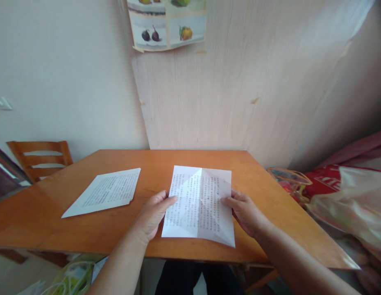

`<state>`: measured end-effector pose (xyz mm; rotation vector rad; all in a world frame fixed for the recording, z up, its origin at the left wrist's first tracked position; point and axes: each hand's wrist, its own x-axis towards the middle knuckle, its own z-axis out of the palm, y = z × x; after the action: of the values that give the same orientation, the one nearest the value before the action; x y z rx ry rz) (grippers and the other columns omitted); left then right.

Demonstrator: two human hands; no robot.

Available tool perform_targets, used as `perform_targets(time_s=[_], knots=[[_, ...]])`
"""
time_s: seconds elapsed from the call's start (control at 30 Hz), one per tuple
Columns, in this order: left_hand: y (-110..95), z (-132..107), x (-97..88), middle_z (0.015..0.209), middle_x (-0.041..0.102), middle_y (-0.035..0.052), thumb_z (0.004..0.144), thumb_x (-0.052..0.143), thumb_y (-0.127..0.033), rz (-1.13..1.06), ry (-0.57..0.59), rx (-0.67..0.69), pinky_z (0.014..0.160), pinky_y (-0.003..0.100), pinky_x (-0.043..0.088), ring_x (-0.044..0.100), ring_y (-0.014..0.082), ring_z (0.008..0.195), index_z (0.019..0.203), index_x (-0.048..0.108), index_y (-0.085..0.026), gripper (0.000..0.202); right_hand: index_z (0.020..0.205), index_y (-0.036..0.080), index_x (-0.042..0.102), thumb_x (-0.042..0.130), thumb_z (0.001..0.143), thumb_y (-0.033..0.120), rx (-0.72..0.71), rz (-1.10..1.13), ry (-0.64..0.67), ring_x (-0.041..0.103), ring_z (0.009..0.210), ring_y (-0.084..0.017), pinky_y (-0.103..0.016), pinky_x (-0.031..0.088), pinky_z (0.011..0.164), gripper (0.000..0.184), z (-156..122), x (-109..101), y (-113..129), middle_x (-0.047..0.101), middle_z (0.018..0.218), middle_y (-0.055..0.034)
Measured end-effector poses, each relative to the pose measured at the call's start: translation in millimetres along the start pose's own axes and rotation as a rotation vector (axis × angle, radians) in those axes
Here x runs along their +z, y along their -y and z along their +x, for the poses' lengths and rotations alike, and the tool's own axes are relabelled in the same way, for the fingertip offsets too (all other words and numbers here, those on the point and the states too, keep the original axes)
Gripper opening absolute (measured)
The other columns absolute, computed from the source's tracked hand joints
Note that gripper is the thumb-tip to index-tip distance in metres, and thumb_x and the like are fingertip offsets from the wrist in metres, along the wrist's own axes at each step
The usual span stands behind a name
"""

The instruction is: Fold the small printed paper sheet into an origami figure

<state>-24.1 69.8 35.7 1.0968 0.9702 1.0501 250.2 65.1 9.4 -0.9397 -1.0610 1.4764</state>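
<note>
A creased sheet of printed paper (199,205) is held up in front of me, just above the table's near part. Fold lines run down its middle and slant across it. My left hand (155,211) pinches its left edge, thumb on top and fingers behind. On the opposite edge my right hand (244,211) grips in the same way, its fingers partly hidden behind the sheet. To the left, a stack of printed paper (112,189) lies flat on the wooden table (153,162), apart from both hands.
A wooden chair (39,157) stands beyond the table's left end. Bags (347,200) crowd the right side, by the table edge. A fruit picture poster (168,28) hangs on the wall panel behind. Below the front edge at left sits a plastic bag (72,278).
</note>
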Motion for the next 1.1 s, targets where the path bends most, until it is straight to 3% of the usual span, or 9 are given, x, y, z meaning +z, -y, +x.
perform_targets(time_s=[0.27, 0.47, 0.83, 0.93, 1.03, 1.1], knots=[[5.7, 1.3, -4.7, 0.099, 0.076, 0.0086, 0.087, 0.071, -0.033, 0.000, 0.017, -0.004, 0.082, 0.037, 0.053, 0.072, 0.0233, 0.088, 0.099, 0.067, -0.015, 0.022, 0.099, 0.017, 0.069, 0.067, 0.078, 0.021, 0.017, 0.013, 0.024, 0.071, 0.080, -0.023, -0.036, 0.055, 0.077, 0.022, -3.8, 4.3, 5.5, 0.076, 0.095, -0.0080], [5.7, 1.4, -5.7, 0.099, 0.076, 0.0092, 0.085, 0.072, -0.034, -0.009, 0.002, -0.034, 0.081, 0.038, 0.054, 0.073, 0.0242, 0.086, 0.100, 0.065, -0.015, 0.024, 0.098, 0.016, 0.070, 0.067, 0.082, 0.023, 0.041, -0.008, 0.079, 0.071, 0.078, -0.021, -0.034, 0.054, 0.076, 0.018, -3.5, -1.4, 0.7, 0.076, 0.093, -0.0079], [8.6, 4.6, -5.8, 0.095, 0.075, 0.0091, 0.086, 0.071, -0.034, 0.001, -0.007, -0.013, 0.077, 0.036, 0.055, 0.071, 0.0224, 0.081, 0.099, 0.065, -0.014, 0.025, 0.097, 0.016, 0.069, 0.071, 0.079, 0.027, 0.065, -0.015, 0.048, 0.069, 0.079, -0.022, -0.037, 0.053, 0.079, 0.021, 1.9, -6.9, -6.3, 0.075, 0.093, -0.0081], [2.7, 5.3, -1.3, 0.092, 0.075, 0.0070, 0.085, 0.073, -0.035, 0.031, -0.079, 0.068, 0.072, 0.032, 0.054, 0.069, 0.0194, 0.076, 0.096, 0.064, -0.015, 0.025, 0.100, 0.017, 0.068, 0.069, 0.079, 0.029, 0.023, -0.107, -0.032, 0.068, 0.081, -0.022, -0.035, 0.052, 0.077, 0.024, 4.8, -6.5, -5.3, 0.074, 0.095, -0.0077], [-6.8, 6.6, 4.1, 0.089, 0.074, 0.0050, 0.084, 0.073, -0.038, 0.059, -0.176, 0.196, 0.070, 0.030, 0.053, 0.067, 0.0179, 0.073, 0.097, 0.065, -0.016, 0.027, 0.112, 0.018, 0.065, 0.071, 0.080, 0.034, -0.067, -0.266, -0.228, 0.066, 0.086, -0.022, -0.032, 0.050, 0.073, 0.036, 7.6, -5.4, -1.9, 0.073, 0.100, -0.0073], [-13.4, 7.1, 8.4, 0.090, 0.074, 0.0045, 0.085, 0.073, -0.040, 0.075, -0.205, 0.262, 0.071, 0.030, 0.053, 0.067, 0.0181, 0.075, 0.099, 0.066, -0.017, 0.029, 0.120, 0.018, 0.062, 0.071, 0.082, 0.040, -0.108, -0.308, -0.273, 0.066, 0.091, -0.023, -0.032, 0.050, 0.073, 0.045, 7.9, -2.2, 2.0, 0.072, 0.104, -0.0079]])
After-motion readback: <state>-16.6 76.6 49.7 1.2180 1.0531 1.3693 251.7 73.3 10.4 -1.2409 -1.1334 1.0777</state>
